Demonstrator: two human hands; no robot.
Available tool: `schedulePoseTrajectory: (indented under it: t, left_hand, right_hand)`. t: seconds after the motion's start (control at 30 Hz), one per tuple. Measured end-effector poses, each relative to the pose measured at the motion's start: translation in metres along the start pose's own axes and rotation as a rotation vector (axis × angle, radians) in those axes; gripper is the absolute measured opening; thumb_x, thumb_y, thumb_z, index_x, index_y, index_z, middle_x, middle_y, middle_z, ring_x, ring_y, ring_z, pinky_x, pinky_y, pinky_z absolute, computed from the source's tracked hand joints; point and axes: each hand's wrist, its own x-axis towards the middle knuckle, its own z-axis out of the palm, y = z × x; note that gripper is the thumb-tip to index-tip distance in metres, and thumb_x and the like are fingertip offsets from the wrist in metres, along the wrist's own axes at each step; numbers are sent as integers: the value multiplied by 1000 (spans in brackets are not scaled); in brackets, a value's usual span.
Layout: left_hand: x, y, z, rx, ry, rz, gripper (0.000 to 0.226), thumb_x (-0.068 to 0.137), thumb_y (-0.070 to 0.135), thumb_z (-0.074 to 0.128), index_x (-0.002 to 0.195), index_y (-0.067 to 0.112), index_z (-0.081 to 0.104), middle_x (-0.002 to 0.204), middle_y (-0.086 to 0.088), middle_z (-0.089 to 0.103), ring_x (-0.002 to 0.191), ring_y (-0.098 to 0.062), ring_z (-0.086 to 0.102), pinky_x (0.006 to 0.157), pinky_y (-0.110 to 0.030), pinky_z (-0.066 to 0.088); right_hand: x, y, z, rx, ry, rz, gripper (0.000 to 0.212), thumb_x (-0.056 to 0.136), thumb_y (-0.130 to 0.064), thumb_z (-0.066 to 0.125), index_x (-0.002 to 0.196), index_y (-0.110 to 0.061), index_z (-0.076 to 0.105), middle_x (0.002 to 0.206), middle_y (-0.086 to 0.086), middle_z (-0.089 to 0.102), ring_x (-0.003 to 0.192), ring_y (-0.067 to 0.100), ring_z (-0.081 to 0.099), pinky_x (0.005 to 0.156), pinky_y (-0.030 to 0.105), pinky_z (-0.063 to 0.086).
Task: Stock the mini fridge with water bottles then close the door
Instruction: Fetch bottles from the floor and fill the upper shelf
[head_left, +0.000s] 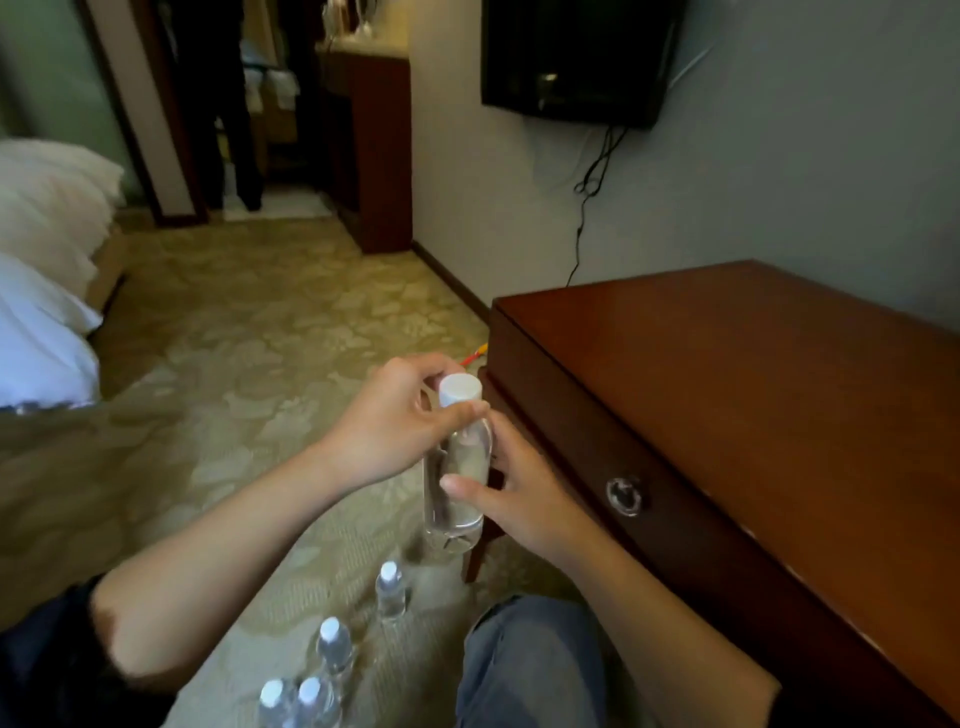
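Note:
I hold a clear water bottle (457, 483) with a white cap upright in front of me, above the carpet. My left hand (395, 421) grips its neck just under the cap. My right hand (519, 493) wraps its body from the right, thumb across the front. Several more small water bottles (332, 649) with white caps stand on the carpet below, near my knee (530, 665). No mini fridge is in view.
A brown wooden desk (753, 395) with a round drawer knob (623, 496) stands close on the right. A bed with white pillows (41, 260) is on the left. Patterned carpet (249, 322) stretches ahead. A wall TV (576, 57) hangs above, and a person stands in the far doorway (228, 104).

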Motion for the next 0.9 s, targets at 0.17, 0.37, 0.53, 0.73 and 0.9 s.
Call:
schedulePoseTrajectory:
  t: [0.17, 0.37, 0.53, 0.73, 0.9]
  left_hand:
    - [2, 71, -9, -68, 46, 111, 8, 81, 29, 67, 85, 23, 66, 73, 10, 63, 53, 1, 55, 50, -10, 40]
    - [4, 137, 5, -190, 10, 251, 22, 76, 43, 65, 92, 28, 63, 78, 2, 65, 65, -15, 60, 60, -28, 47]
    - [8, 172, 27, -369, -154, 261, 22, 90, 12, 57, 111, 17, 59, 97, -3, 66, 74, 4, 60, 57, -4, 43]
    - [23, 224, 70, -494, -332, 286, 40, 89, 10, 58, 124, 24, 49, 112, -10, 64, 80, -4, 69, 60, -7, 47]
    - [35, 280, 112, -581, -430, 375, 54, 88, 3, 58, 134, 23, 40, 107, -9, 62, 76, 0, 69, 64, -7, 49]
  right_hand:
    - [-32, -60, -46, -21, 53, -17, 51, 76, -35, 72, 121, -23, 53, 100, -8, 66, 97, 13, 63, 82, 32, 51]
    - [-75, -105, -100, -107, 166, -59, 47, 80, -33, 70, 121, -17, 54, 98, 4, 65, 94, 16, 64, 86, 34, 51]
    - [-106, -130, -144, -121, 329, -72, 34, 86, -18, 67, 116, -11, 55, 94, -1, 65, 81, 8, 63, 80, 27, 53]
    - [-143, -163, -204, -192, 483, -38, 30, 88, -12, 61, 113, 3, 54, 93, 9, 61, 79, 14, 60, 71, 21, 52]
    - [-180, -186, -256, -283, 651, 0, 17, 87, -22, 65, 100, -12, 59, 90, 7, 65, 79, 17, 63, 71, 32, 52]
